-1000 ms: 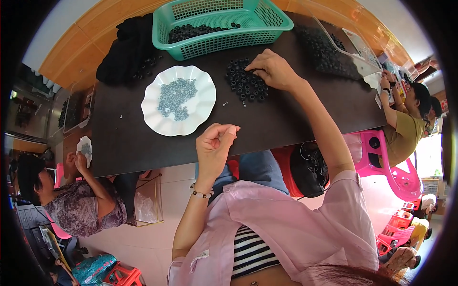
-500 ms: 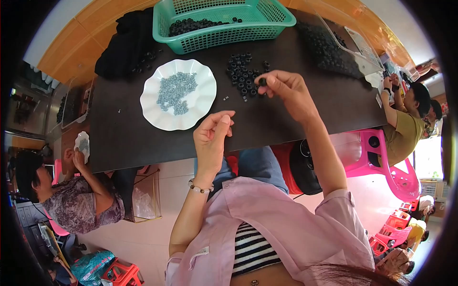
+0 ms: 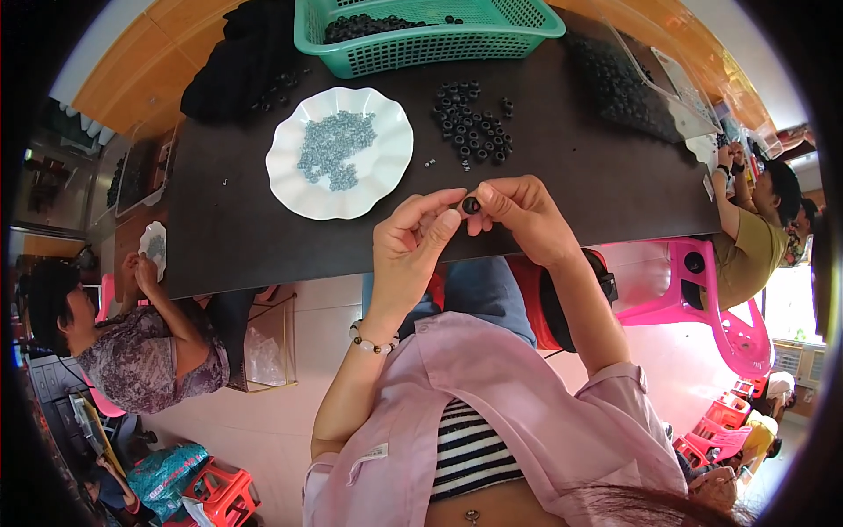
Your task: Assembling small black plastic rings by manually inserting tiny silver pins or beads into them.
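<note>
My right hand (image 3: 531, 221) pinches a small black ring-shaped piece (image 3: 471, 205) between thumb and fingers, its round opening showing. From the other side my left hand (image 3: 411, 250) meets it, thumb and fingertips closed right beside the piece. Whatever the left fingertips hold, if anything, is too small to make out. Beyond the hands, a loose group of similar black pieces (image 3: 474, 123) lies on the dark table (image 3: 237, 237). A white wavy-rimmed plate (image 3: 386, 171) to the left carries many tiny clear bluish pieces (image 3: 338, 140).
A green plastic basket (image 3: 439, 58) with black pieces stands at the far side. Black cloth (image 3: 230, 75) lies far left; a clear container of black pieces (image 3: 625, 97) is far right. People sit at the left (image 3: 145, 364) and right (image 3: 746, 255), beside a pink chair (image 3: 685, 281).
My right hand has brought the black piece from beside the loose group back toward me, to my left hand. The left hand has shifted slightly right, and the hands now meet.
</note>
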Motion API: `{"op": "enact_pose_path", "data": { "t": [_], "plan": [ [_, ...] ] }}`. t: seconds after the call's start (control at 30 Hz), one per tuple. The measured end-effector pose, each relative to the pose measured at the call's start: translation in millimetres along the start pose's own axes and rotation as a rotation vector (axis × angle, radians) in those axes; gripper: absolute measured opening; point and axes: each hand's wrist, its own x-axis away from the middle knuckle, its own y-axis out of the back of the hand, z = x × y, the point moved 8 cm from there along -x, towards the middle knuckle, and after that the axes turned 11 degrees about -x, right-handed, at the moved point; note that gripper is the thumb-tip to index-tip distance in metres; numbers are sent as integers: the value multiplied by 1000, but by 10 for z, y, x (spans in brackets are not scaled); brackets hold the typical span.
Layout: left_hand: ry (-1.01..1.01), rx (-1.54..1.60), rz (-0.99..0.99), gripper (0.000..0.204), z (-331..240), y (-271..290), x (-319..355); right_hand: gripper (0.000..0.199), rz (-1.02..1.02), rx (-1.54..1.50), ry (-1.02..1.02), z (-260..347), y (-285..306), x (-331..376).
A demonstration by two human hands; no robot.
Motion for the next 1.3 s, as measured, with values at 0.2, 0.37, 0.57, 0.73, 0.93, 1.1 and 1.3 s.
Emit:
{"op": "enact_pose_path", "data": {
  "t": [0.2, 0.37, 0.57, 0.73, 0.93, 1.1, 1.3],
  "plan": [
    [177, 122, 21, 29, 106, -16, 99, 40, 27, 123, -16, -72, -13, 41],
    [101, 127, 39, 29, 129, -17, 117, 40, 11, 94, 40, -20, -123, 52],
    [52, 65, -28, 29, 93, -17, 152, 39, -30, 105, -1, -115, -88, 85],
    [0, 71, -82, 27, 137, 35, 192, 37, -75, 220, -60, -99, -102, 115],
    [147, 190, -94, 25, 146, 76, 220, 26, -176, 302, 101, 82, -26, 48],
    [204, 350, -80, 27, 205, 108, 274, 8, -227, 901, 618, 442, -159, -152],
    [211, 523, -3, 28, 223, 90, 312, 10, -185, 1150, 682, 296, -269, -460]
  ]
}}
